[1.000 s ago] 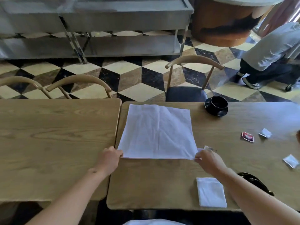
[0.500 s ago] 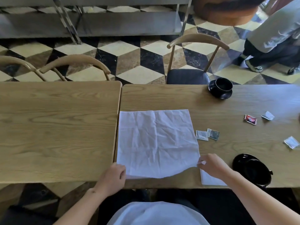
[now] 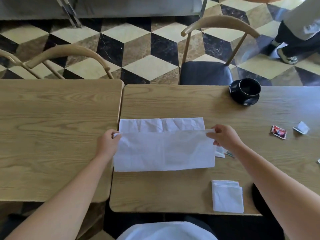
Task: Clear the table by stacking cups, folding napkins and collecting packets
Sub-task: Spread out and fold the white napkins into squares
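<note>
White cloth is on the move: the big napkin, which lay spread flat on the desk a second ago, now has its near edge carried up and over, and we see a strip of the lower layer left bare beyond the hands. Our left hand pinches the left corner of that edge, our right hand pinches the right corner, both fingers curled on the fabric and the edge stretched straight between them. We judge this as the first fold almost laid; the corners have yet to meet the far edge, and the napkin will need at least one more fold to match its neighbour.

Now the count. Two napkins: the one between the hands, and a folded napkin lying on the near side of the right hand, by the desk edge. One black cup sitting on one black saucer, well beyond the right hand; something dark shows under the right forearm, but we cannot tell what it is.

Packets: a red packet and a white packet out to the right of the right hand, a small cluster of packets tucked just under that wrist, touching the napkin's right edge, perhaps two there, hard to tell. None collected yet, so cups and packets remain ahead of us.
</note>
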`<state>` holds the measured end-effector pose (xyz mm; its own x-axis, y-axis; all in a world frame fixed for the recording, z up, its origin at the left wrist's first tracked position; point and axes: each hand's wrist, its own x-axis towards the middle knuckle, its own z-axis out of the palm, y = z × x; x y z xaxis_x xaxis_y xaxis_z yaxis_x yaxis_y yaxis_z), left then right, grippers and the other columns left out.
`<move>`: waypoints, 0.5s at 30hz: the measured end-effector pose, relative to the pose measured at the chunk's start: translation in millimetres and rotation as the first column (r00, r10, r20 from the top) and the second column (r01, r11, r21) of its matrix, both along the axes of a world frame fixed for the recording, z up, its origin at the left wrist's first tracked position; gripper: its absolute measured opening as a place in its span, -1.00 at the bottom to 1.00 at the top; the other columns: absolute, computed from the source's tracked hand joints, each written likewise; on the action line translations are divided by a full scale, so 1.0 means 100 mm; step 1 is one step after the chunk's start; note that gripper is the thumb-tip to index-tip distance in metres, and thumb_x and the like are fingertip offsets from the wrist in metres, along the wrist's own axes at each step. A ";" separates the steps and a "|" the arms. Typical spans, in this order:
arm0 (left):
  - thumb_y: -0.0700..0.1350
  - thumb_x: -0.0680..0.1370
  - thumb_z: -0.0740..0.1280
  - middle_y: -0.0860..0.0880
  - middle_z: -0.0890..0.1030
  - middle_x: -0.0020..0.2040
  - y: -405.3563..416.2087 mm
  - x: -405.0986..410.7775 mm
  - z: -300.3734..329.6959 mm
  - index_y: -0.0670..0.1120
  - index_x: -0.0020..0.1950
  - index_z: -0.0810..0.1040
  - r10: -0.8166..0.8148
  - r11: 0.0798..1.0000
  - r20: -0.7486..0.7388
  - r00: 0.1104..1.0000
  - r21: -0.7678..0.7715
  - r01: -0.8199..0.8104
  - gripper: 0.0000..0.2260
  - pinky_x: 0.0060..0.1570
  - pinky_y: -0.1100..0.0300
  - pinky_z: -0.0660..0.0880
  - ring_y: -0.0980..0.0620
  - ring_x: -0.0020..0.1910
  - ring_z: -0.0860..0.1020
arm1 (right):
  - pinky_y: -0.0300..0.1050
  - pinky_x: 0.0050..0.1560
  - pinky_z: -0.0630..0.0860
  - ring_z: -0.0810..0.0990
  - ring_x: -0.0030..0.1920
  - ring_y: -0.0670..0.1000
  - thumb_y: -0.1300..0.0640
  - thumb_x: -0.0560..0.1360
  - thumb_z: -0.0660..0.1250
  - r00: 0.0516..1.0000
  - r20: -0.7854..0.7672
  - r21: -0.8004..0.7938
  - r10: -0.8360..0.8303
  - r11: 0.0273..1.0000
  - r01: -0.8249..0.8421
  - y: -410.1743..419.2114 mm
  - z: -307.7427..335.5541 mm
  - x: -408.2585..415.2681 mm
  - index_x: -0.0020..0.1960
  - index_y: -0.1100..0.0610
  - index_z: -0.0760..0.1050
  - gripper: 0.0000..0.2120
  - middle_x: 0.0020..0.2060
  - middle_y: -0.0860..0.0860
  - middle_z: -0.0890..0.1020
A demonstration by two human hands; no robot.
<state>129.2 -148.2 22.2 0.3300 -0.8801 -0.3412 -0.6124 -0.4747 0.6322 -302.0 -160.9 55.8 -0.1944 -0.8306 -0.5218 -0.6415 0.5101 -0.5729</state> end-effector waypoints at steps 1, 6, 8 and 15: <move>-0.10 0.55 0.39 -0.06 0.62 -0.20 -0.09 0.01 -0.06 -0.11 -0.06 0.63 0.043 0.999 -0.006 0.999 0.017 -0.043 -0.92 -0.29 0.13 0.38 -0.07 -0.21 0.53 | -0.26 -0.46 0.51 0.60 -0.49 -0.11 0.16 0.46 0.47 0.999 0.033 0.007 -0.042 0.999 0.042 -0.11 -0.06 0.00 -0.18 0.11 0.57 -0.90 -0.33 0.01 0.62; -0.07 0.50 0.43 -0.10 0.63 -0.24 -0.46 0.03 -0.35 -0.12 -0.12 0.64 0.150 0.985 0.010 0.989 0.082 -0.151 -0.88 -0.27 0.10 0.38 -0.12 -0.24 0.57 | -0.39 -0.57 0.33 0.49 -0.59 -0.22 0.16 0.44 0.47 0.995 0.023 0.040 -0.101 0.994 0.100 -0.46 -0.42 -0.01 -0.37 0.10 0.41 -0.70 -0.45 -0.01 0.50; -0.06 0.49 0.43 -0.06 0.62 -0.24 -0.58 0.02 -0.44 -0.09 -0.13 0.62 0.159 0.983 0.031 0.987 0.092 -0.162 -0.89 -0.29 0.11 0.36 -0.10 -0.23 0.56 | -0.35 -0.58 0.32 0.47 -0.62 -0.23 0.15 0.45 0.46 0.994 0.007 0.054 -0.111 0.992 0.111 -0.54 -0.54 -0.02 -0.40 0.08 0.36 -0.65 -0.48 -0.03 0.47; -0.14 0.53 0.40 0.05 0.50 -0.30 -0.87 -0.04 -0.60 -0.07 -0.09 0.55 0.171 0.984 -0.003 0.985 0.043 -0.171 -0.95 -0.32 0.20 0.34 -0.01 -0.28 0.44 | -0.18 -0.31 0.50 0.56 -0.44 -0.03 0.13 0.48 0.43 0.987 -0.008 0.105 -0.158 0.982 0.158 -0.79 -0.81 -0.05 -0.04 0.34 0.58 -0.75 -0.32 0.06 0.57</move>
<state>124.8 -234.8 -37.8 0.4720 -0.7956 -0.3798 -0.5161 -0.5986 0.6126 -307.3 -240.3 -25.3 -0.3183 -0.7304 -0.6044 -0.5478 0.6620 -0.5115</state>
